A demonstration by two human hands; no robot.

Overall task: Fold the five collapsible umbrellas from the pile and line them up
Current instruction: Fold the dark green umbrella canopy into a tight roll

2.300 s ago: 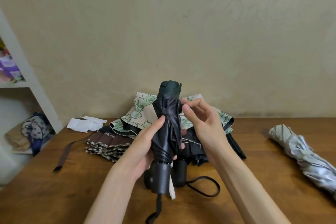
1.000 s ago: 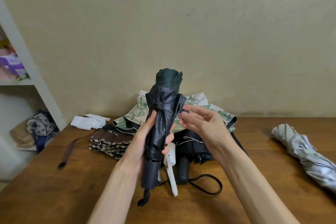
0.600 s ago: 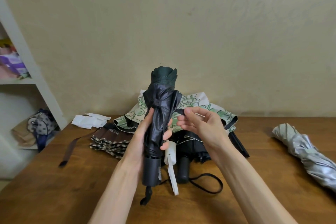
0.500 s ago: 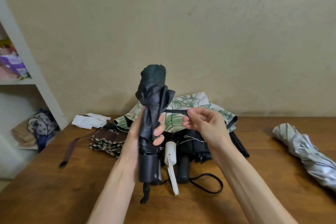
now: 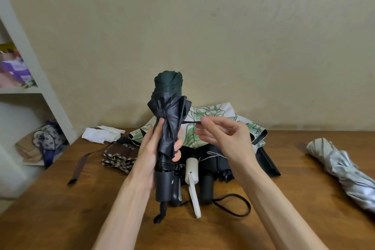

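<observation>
My left hand (image 5: 151, 154) grips a dark green and black collapsed umbrella (image 5: 169, 119), held upright above the wooden table (image 5: 60, 209) with its black handle down. My right hand (image 5: 225, 138) pinches the umbrella's thin black closure strap (image 5: 188, 122) and holds it stretched out to the right. Behind lies the pile: a white umbrella with green print (image 5: 215, 126), a black umbrella (image 5: 221, 164), a cream handle (image 5: 191, 170) and a brown patterned umbrella (image 5: 119, 154). A folded silver umbrella (image 5: 343, 172) lies at the right.
White crumpled paper (image 5: 101, 134) lies at the table's back left near the wall. A white shelf unit (image 5: 30, 63) stands at the left with a spotted bag (image 5: 46, 138) on its lower level. A black wrist loop (image 5: 233, 203) trails on the table in front of the pile.
The umbrella has shifted left and tilted a little in my left hand. My right hand has taken the closure strap and drawn it out to the right.
</observation>
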